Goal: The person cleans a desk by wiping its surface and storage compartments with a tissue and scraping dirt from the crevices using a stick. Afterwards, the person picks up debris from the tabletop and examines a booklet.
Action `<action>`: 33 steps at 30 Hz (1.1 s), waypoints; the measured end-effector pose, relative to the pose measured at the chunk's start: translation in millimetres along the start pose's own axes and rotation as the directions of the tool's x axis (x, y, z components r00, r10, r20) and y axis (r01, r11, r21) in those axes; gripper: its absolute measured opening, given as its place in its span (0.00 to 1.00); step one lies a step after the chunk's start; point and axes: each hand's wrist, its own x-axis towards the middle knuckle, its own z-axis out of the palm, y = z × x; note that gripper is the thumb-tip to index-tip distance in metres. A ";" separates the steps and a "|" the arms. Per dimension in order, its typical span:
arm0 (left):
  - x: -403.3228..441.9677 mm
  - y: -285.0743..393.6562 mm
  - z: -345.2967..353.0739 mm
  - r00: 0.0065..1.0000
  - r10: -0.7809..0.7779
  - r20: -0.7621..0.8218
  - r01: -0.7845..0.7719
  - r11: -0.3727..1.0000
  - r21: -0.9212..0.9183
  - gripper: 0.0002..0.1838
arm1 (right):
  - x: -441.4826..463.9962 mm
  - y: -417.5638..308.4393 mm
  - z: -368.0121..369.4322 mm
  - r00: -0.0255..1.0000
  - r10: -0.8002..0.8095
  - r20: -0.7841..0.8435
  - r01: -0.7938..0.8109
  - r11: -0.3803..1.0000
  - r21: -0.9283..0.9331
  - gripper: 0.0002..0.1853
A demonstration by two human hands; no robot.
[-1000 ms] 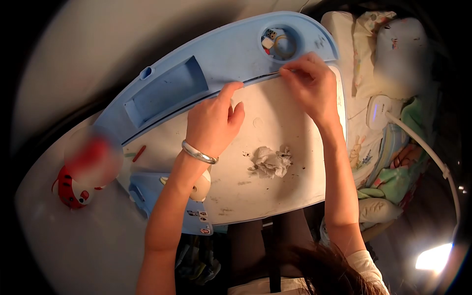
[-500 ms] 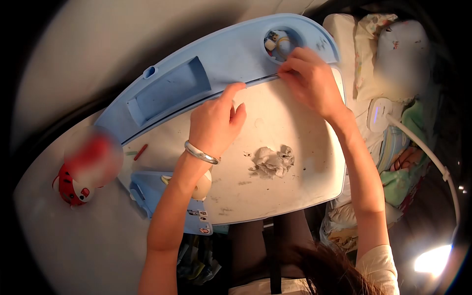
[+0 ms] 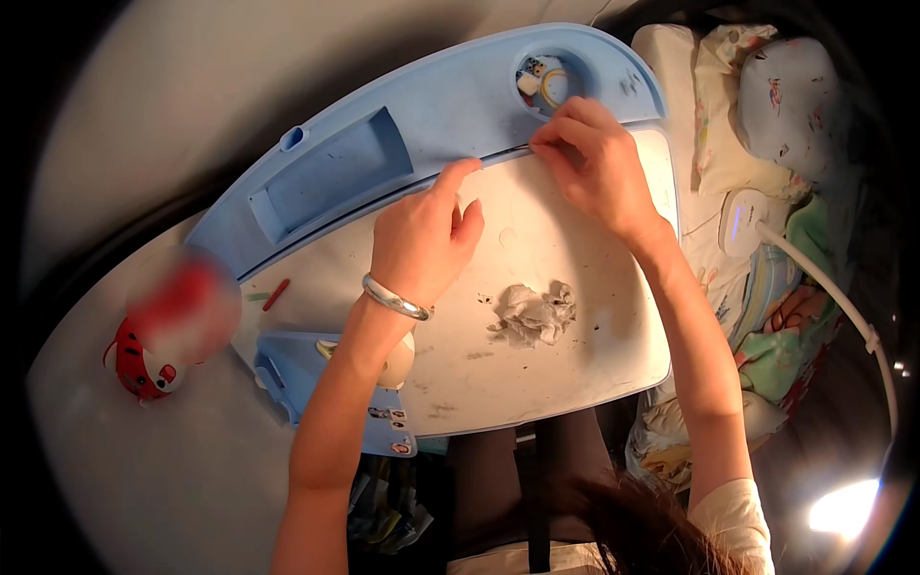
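Note:
My left hand (image 3: 422, 235), with a silver bangle (image 3: 397, 298) at the wrist, rests on the white tabletop (image 3: 450, 383). Its index finger points at the dark groove (image 3: 383, 199) along the blue tray section (image 3: 446, 105), and its thumb is apart. Farther right, my right hand (image 3: 599, 172) has its thumb and index finger pinched at the groove, just below the round cup recess (image 3: 578, 72). Whatever is between those fingertips is too small to make out. Crumpled grey tissue (image 3: 535, 314) lies on the tabletop below my hands, with dark smudges and crumbs around it.
Small items and a yellowish ring (image 3: 552, 88) sit in the recess. At left are a red crayon-like stick (image 3: 276, 294), a red toy (image 3: 139, 364) and a blue panel (image 3: 287, 369) under my left forearm. Pillows (image 3: 786, 101) and a lit lamp (image 3: 845, 508) are at right.
My right hand has shifted slightly left and down along the groove, its forearm angled farther right. My left hand has barely moved.

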 end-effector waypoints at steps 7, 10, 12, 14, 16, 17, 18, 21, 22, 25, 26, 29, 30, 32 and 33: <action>-0.9 0.1 -0.2 1.000 0.003 0.000 -0.003 1.000 0.009 0.18 | -1.0 0.6 -2.0 1.000 0.007 -0.012 -0.007 0.999 0.032 0.04; -1.1 0.9 -0.3 1.000 -0.001 0.000 0.001 1.000 0.016 0.18 | -0.5 2.4 -0.7 0.999 -0.039 -0.021 0.039 0.999 0.001 0.04; -1.2 0.9 -0.1 1.000 0.001 -0.001 -0.001 1.000 0.021 0.19 | -0.2 2.5 0.2 0.998 -0.057 -0.027 0.056 0.998 -0.008 0.04; -1.4 0.9 0.1 1.000 0.006 -0.002 -0.006 1.000 0.024 0.19 | -0.3 0.6 1.1 0.999 -0.046 -0.026 0.046 0.999 0.000 0.04; -1.7 0.0 1.5 1.000 0.010 -0.005 -0.010 0.999 0.032 0.19 | -1.2 -2.2 -0.9 0.998 -0.054 -0.010 0.054 0.999 -0.008 0.04; -1.6 -0.1 1.8 1.000 0.012 -0.006 -0.012 0.999 0.037 0.19 | -1.5 -3.1 -1.6 0.998 -0.058 -0.002 0.058 0.998 -0.012 0.04; -1.3 1.4 0.5 1.000 0.003 0.013 -0.003 0.999 0.048 0.19 | -1.8 -2.9 -1.1 0.999 -0.054 -0.010 0.054 0.999 -0.005 0.04; -1.3 4.0 -1.9 0.999 -0.008 0.034 0.006 0.998 0.065 0.18 | -2.5 -1.8 1.7 0.999 -0.050 -0.023 0.050 0.999 0.000 0.04; -2.2 1.2 0.8 1.000 0.001 0.017 -0.002 0.998 0.059 0.19 | -2.0 -1.1 2.2 0.998 -0.053 -0.022 0.053 0.999 -0.009 0.04; -2.6 -0.5 2.1 1.000 0.012 -0.001 -0.012 0.998 0.053 0.20 | -1.3 -3.2 7.9 0.996 -0.085 -0.025 0.085 0.996 0.027 0.04; -2.5 -0.3 2.2 1.000 0.014 -0.002 -0.014 0.999 0.052 0.20 | -0.7 -4.7 10.2 0.995 -0.098 -0.027 0.100 0.994 0.048 0.04; -2.5 0.9 1.8 1.000 0.006 0.005 -0.006 0.998 0.057 0.20 | 1.5 -8.7 13.4 0.996 -0.088 0.000 0.088 0.995 0.043 0.04; -2.5 0.8 2.0 1.000 0.005 0.003 -0.006 0.998 0.056 0.20 | 1.5 -8.7 14.0 0.997 -0.075 0.001 0.075 0.995 0.059 0.04; -2.4 0.7 3.1 1.000 0.005 0.000 -0.005 0.999 0.054 0.20 | 1.2 -8.3 15.1 0.999 -0.049 0.003 0.049 0.995 0.090 0.04; -2.7 2.0 1.8 1.000 0.003 0.002 -0.003 0.999 0.046 0.19 | 1.0 -8.3 14.8 0.999 -0.045 0.000 0.045 0.994 0.098 0.04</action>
